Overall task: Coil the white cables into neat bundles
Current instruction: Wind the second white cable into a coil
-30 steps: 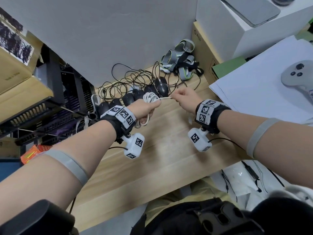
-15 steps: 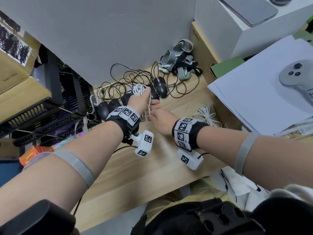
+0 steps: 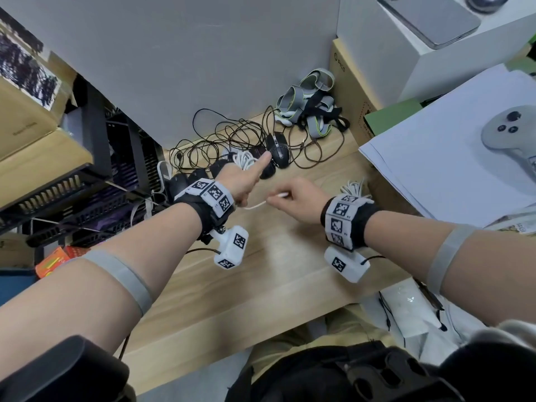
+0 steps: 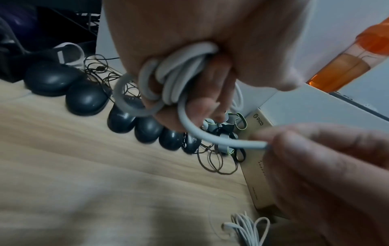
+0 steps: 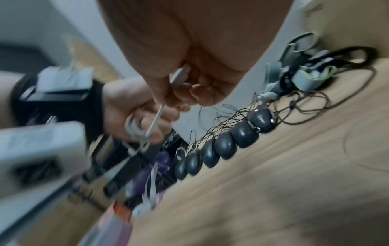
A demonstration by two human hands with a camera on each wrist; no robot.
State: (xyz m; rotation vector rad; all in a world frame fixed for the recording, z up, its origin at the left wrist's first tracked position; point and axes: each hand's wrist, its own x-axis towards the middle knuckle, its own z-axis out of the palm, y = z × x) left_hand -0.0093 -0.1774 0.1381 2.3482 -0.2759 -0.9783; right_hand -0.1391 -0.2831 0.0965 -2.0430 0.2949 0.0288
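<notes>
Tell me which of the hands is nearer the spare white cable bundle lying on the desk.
Right. The right hand is beside the spare white cable bundle; the left hand, gripping the coil, is farther off.

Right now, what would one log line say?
left hand: grips coiled white cable | right hand: pinches its free end | second bundle: on desk

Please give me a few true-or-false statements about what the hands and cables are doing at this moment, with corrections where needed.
1. The left hand grips a coil of white cable. True.
2. The right hand is empty. False: it pinches the cable's free end.
3. A second white cable bundle lies on the wooden desk. True.
4. The row of black mice sits on the paper stack. False: they sit on the desk.
</notes>
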